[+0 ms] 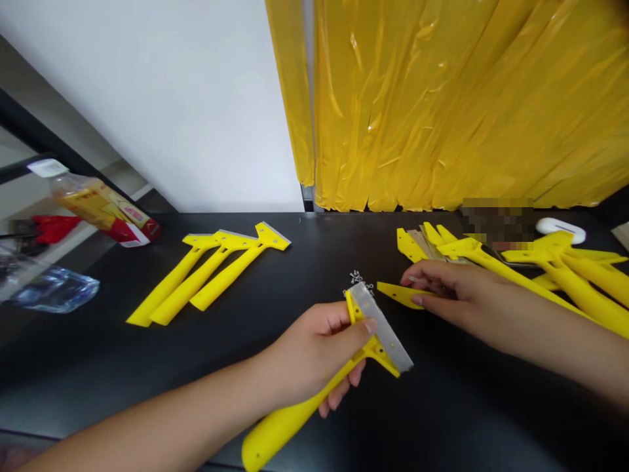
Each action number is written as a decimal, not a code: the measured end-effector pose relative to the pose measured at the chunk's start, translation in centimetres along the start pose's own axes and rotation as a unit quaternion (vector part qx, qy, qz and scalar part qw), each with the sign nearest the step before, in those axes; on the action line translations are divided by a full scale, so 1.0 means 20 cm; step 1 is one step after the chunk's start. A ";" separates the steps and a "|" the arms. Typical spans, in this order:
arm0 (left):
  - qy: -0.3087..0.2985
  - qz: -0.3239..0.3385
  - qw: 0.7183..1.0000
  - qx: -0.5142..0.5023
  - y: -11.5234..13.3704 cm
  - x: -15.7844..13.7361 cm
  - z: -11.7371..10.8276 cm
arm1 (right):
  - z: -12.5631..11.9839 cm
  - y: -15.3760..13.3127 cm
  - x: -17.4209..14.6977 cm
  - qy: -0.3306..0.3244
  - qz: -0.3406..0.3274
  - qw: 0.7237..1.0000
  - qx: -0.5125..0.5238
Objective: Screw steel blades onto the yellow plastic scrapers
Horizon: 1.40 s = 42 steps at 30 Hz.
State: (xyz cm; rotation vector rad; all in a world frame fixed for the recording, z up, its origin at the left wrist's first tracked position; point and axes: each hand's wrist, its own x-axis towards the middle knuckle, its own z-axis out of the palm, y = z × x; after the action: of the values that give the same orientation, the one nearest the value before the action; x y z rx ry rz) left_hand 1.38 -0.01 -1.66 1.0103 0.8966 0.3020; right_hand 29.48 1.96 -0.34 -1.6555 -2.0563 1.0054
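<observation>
A yellow handle (289, 426) is grasped in the left hand (314, 354), its fingers curled beneath the neck and wide head. A metal blade (381, 328) is laid along that head and pressed down by the left thumb; the whole is held tilted above the black table (211, 341), near its front edge. By the right hand (455, 288), a yellow plate (398, 294) is pinched between thumb and fingers, just beyond the blade. A small pale glint at these fingertips is perhaps a screw, but it cannot be made out surely. Small screws (354, 277) are heaped on the table at the blade's upper end, partly hidden by it.

To the left, three yellow scrapers (194, 282) are set side by side, slanted alike, with a bottle (111, 210) placed behind them. To the right, more yellow handles (521, 278) are piled, partly covered by the right forearm; loose plates (411, 245) and thin metal blades (432, 246) are laid beside them, and a white case (560, 229) is seen behind. The back is closed off by yellow sheeting (442, 98) and a white panel (171, 98).
</observation>
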 end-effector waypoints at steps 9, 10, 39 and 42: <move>0.026 0.024 0.999 -0.027 0.03 -0.01 0.02 | 0.15 -0.15 -0.05 0.006 0.023 0.931 0.365; 0.033 0.027 0.999 -0.033 0.03 -0.01 0.02 | 0.16 -0.15 -0.05 0.002 0.028 0.931 0.364; 0.019 0.047 0.996 -0.078 0.01 0.00 0.01 | 0.24 -0.23 -0.06 0.010 0.019 0.936 0.351; 0.002 0.055 0.994 -0.099 0.00 0.00 0.01 | 0.26 -0.25 -0.06 0.019 0.013 0.942 0.336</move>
State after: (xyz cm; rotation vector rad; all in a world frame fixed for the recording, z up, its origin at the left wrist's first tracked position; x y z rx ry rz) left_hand 1.55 -0.09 -1.55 0.8763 0.7981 0.4777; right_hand 22.98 -1.22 -0.41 -1.3144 -1.4186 1.4580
